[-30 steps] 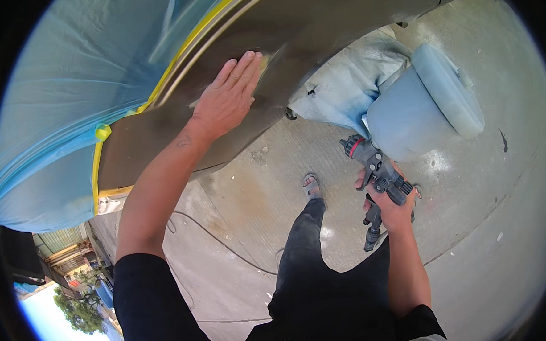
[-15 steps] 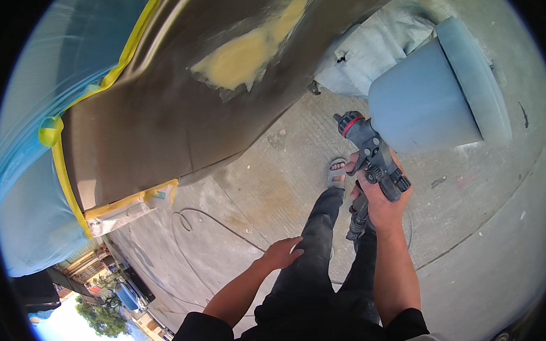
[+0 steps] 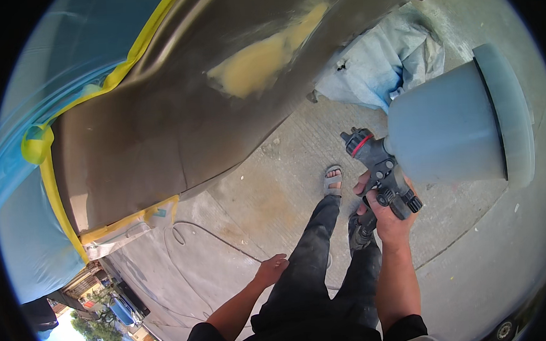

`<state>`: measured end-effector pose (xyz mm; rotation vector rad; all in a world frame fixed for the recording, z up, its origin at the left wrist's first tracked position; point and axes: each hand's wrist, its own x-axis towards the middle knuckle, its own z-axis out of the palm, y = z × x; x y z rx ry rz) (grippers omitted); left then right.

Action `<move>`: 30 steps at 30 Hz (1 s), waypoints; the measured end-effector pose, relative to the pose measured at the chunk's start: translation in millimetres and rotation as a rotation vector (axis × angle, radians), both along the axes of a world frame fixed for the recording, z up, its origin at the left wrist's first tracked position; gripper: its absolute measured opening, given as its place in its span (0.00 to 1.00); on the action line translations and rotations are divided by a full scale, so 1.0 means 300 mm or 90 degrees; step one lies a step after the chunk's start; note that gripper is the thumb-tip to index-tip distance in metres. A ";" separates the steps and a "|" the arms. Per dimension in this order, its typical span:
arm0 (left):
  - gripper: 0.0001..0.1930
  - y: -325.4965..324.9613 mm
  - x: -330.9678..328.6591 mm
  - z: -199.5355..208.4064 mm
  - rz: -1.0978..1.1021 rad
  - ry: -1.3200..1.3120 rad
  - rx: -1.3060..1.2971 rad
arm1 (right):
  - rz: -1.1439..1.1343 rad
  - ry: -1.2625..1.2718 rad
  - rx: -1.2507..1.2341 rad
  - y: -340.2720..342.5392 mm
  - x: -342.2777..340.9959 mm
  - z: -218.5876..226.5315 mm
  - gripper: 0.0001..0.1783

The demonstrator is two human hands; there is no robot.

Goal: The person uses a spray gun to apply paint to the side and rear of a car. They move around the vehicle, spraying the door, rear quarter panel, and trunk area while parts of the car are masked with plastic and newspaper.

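Note:
My right hand (image 3: pixel 394 216) is wrapped around the handle of a black spray gun (image 3: pixel 381 171) with a red ring near its nozzle. A large translucent blue-grey cup (image 3: pixel 447 127) is fixed to the gun and lies tilted to the right. The nozzle points left and up, toward a brown car body panel (image 3: pixel 129 141). On that panel is a yellowish filler patch (image 3: pixel 258 66) with hazy edges; the gun is apart from it. Beside my left thigh hangs my left hand (image 3: pixel 271 270), holding nothing, its fingers loosely bent.
Blue masking film (image 3: pixel 22 220) edged with yellow tape (image 3: pixel 58 200) borders the panel on the left. A pale crumpled sheet (image 3: pixel 381 60) lies beyond the gun. A thin hose (image 3: pixel 218 239) curls across the concrete floor (image 3: pixel 256 196). At the lower right edge is a wheel (image 3: pixel 505 329).
The spray gun and cup have shifted slightly right and down in the picture, and the cup looks larger. My left hand has moved a little left and down. The filler patch looks hazier.

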<state>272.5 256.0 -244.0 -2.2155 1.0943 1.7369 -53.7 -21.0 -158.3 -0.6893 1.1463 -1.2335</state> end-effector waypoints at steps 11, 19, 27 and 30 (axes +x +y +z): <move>0.23 -0.014 0.017 0.039 -0.035 -0.051 0.070 | 0.098 -0.131 -0.047 0.021 0.035 0.068 0.21; 0.23 -0.017 0.037 0.036 -0.028 -0.052 0.079 | -0.158 0.041 0.043 -0.060 -0.041 0.080 0.14; 0.24 -0.040 0.044 0.037 -0.048 -0.054 0.046 | 0.114 -0.076 -0.140 -0.003 -0.026 0.100 0.21; 0.24 -0.049 0.048 0.031 -0.045 -0.054 0.052 | 0.061 -0.050 -0.080 -0.030 -0.044 0.103 0.21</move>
